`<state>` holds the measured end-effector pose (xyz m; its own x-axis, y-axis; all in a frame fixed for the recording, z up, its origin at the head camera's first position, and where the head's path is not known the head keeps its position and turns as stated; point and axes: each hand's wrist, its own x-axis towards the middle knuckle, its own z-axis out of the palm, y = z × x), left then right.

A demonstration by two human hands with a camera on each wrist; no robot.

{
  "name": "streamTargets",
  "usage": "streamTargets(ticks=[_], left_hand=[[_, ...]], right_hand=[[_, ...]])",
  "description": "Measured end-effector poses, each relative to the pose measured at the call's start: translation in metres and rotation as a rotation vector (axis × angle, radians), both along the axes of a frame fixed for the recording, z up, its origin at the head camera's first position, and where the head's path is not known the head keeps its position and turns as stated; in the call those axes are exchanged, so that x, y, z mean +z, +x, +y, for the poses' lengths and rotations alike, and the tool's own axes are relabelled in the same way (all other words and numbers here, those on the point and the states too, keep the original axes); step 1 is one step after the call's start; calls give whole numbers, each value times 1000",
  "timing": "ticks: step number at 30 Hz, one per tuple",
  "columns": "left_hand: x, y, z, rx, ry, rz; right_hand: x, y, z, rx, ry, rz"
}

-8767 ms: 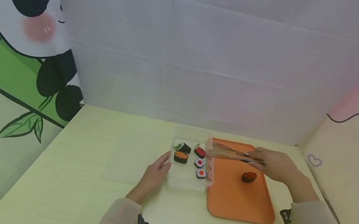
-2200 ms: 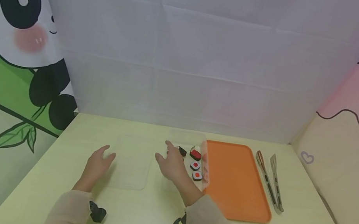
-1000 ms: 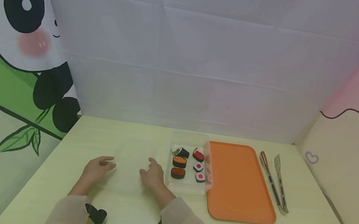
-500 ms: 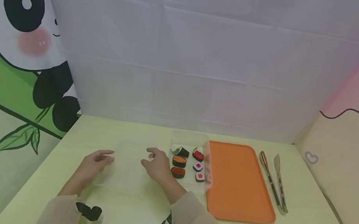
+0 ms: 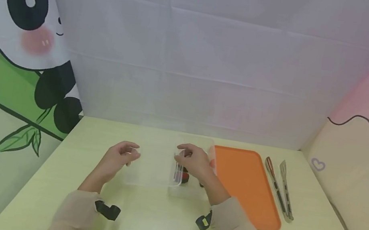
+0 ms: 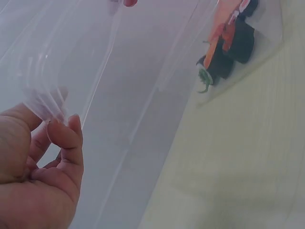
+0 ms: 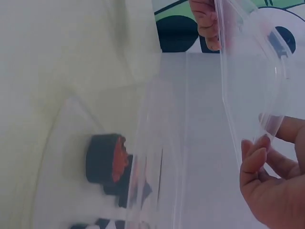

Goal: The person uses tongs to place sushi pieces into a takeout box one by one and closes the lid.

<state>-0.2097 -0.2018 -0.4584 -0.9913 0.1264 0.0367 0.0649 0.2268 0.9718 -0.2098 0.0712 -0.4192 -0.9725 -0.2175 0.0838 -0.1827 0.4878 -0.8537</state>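
Note:
A clear plastic lid (image 5: 151,168) is raised off the table between my two hands. My left hand (image 5: 114,163) pinches its left edge; in the left wrist view the thumb and fingers close on the rim. My right hand (image 5: 198,166) pinches the opposite edge, also plain in the right wrist view. The lid's right part overlaps the clear box (image 5: 191,194) in the head view. Inside the box sit sushi pieces, among them a dark roll with red roe (image 7: 107,160); my right hand and the lid partly hide them.
An orange tray (image 5: 243,181) lies right of the box, partly under my right forearm. Metal tongs (image 5: 276,189) rest on the table beyond the tray's right side. A white cloth wall (image 5: 189,83) stands behind the table.
Earlier my right hand used the tongs by the tray, where a roe piece lay; it is now in the box. Both hands took the lid from the table and moved it right, over the box.

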Motion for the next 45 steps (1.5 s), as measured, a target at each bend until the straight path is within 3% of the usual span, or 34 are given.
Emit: streamTargets(ticks=[5,12,17,21,26,31,35,45], left_hand=[[1,-4,32,-44,37,27],[0,-8,74,-86,34,58],[0,-10,93,-125,15,77],[1,-13,102,-129,34,90],[6,-16,107,-88,52,107],[13,-16,110,-27,51,109],[19,-16,113,2,105,116],[27,-12,117,-8,187,120]], right_hand=[[-2,1,36,-12,14,42],[-8,5,78,-81,13,-4],[-14,5,99,-102,-11,7],[-13,4,108,-108,-122,-15],[-5,5,111,-106,-320,-54],[5,8,111,-104,-381,-50],[3,6,113,-104,-420,-34],[5,10,118,-83,-536,-34]])
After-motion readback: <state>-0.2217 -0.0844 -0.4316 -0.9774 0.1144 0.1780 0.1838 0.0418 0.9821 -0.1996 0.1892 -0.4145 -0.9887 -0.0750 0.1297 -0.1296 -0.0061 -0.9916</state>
